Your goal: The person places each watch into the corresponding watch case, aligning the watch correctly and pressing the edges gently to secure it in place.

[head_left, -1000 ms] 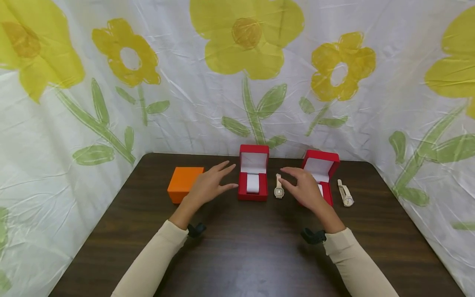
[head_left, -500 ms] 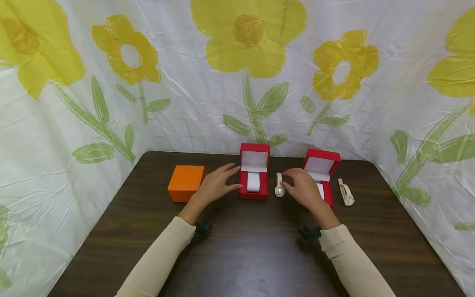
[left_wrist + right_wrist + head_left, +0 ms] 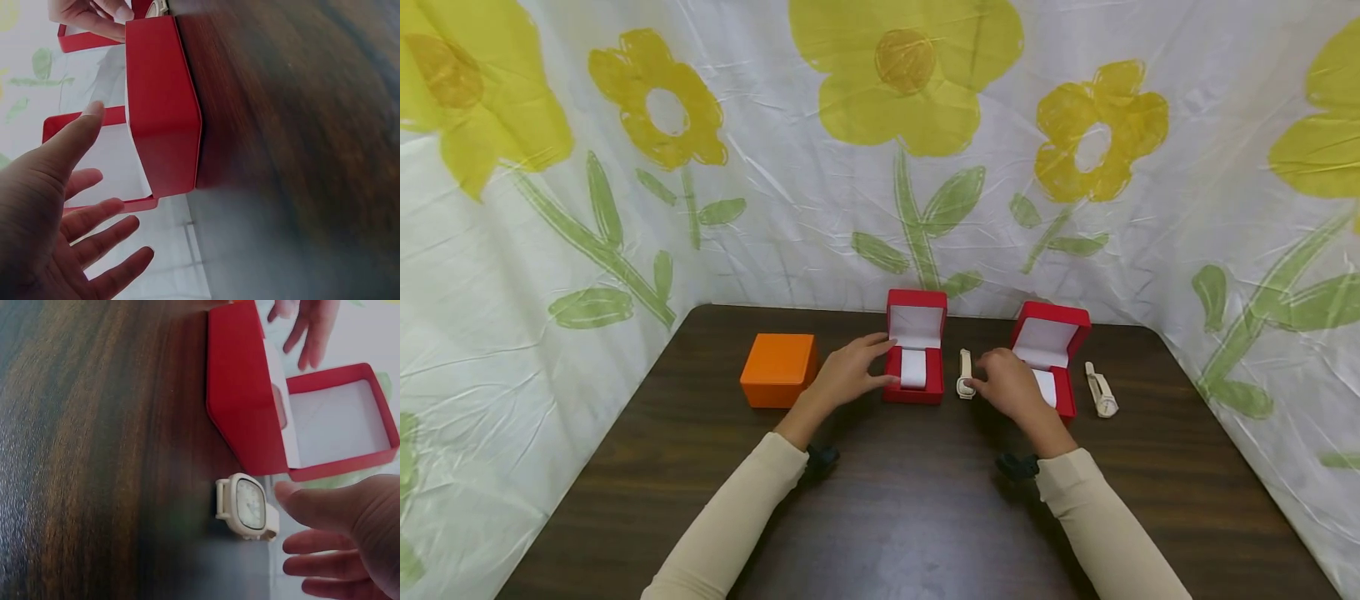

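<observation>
A red watch box with its lid up and a white cushion inside stands at the back middle of the table. My left hand reaches to its left side, fingers spread; in the left wrist view the thumb overlaps the raised lid. To the right of this box lies a cream wristwatch, its strap stretched away from me. Close beside the watch is my right hand, with thumb and fingers apart around its right side and nothing between them. A second open red box is partly hidden behind that hand.
An orange box sits left of my left hand. Farther right, past the second red box, another cream watch lies on the dark wooden table. A white flowered cloth hangs along the table's back and sides.
My left hand has moved right, from near the orange box to the left side of the middle red box. The right hand has come lower and nearer to the watch.
</observation>
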A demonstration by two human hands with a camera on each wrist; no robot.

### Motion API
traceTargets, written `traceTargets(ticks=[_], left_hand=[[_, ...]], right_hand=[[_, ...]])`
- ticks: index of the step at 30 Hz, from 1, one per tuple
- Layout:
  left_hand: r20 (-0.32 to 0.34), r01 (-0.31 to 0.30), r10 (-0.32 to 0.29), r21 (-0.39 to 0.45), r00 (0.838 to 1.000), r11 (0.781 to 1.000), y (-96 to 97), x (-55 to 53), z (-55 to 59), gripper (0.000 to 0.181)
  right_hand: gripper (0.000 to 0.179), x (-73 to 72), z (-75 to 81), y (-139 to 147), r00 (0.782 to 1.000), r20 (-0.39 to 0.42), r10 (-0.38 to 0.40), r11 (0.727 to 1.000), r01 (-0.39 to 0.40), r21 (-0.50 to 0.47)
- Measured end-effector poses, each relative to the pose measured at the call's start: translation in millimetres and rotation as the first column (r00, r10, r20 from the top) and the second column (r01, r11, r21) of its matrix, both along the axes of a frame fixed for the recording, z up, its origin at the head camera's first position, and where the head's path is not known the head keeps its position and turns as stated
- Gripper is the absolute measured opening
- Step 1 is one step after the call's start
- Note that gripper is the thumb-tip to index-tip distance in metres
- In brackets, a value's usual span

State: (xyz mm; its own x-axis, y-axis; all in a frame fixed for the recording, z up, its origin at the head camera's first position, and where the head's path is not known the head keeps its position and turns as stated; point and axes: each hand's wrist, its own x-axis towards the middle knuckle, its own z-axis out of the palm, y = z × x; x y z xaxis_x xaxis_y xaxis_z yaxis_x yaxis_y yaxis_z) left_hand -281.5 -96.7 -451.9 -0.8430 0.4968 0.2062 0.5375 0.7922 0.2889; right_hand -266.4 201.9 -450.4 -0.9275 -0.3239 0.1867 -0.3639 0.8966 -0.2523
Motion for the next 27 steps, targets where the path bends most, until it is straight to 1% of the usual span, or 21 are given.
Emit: traceTargets(ticks=[2, 5, 13, 17, 22, 27], left_hand=[[0.007, 0.010, -0.010, 0.008, 1.000, 1.000, 2.0, -1.1, 0.0, 0.072], [0.028, 0.022, -0.023, 0.028, 0.999, 0.999, 5.1, -3.0, -0.5, 0.072], [0.072, 0.023, -0.024, 0.007, 0.997, 1.000, 14.0, -9.3, -2.4, 0.070], [0.106, 0.042, -0.042, -0.005, 0.994, 0.999, 18.2, -11.8, -3.6, 0.069], [0.117, 0.039, -0.036, -0.028, 0.993, 0.999, 21.7, -14.3, -4.3, 0.069], [0.130, 0.041, -0.035, -0.042, 0.991, 0.998, 25.0, -15.9, -2.6, 0.071]], right_hand=[[0.021, -1.5, -1.9, -1, 0.999, 0.034, -0.012, 1.000, 0.012, -0.003], [0.025, -3.1, -5.2, -2, 0.997, 0.075, -0.029, 1.000, 0.030, -0.008], [0.026, -3.4, -10.0, -6, 0.990, 0.124, -0.071, 0.997, 0.074, -0.018], [0.025, -5.0, -11.1, -7, 0.989, 0.127, -0.079, 0.997, 0.081, -0.015], [0.024, -5.9, -12.6, -9, 0.990, 0.126, -0.067, 0.997, 0.071, -0.029], [0.024, -5.5, -14.5, -9, 0.991, 0.116, -0.061, 0.997, 0.067, -0.046]])
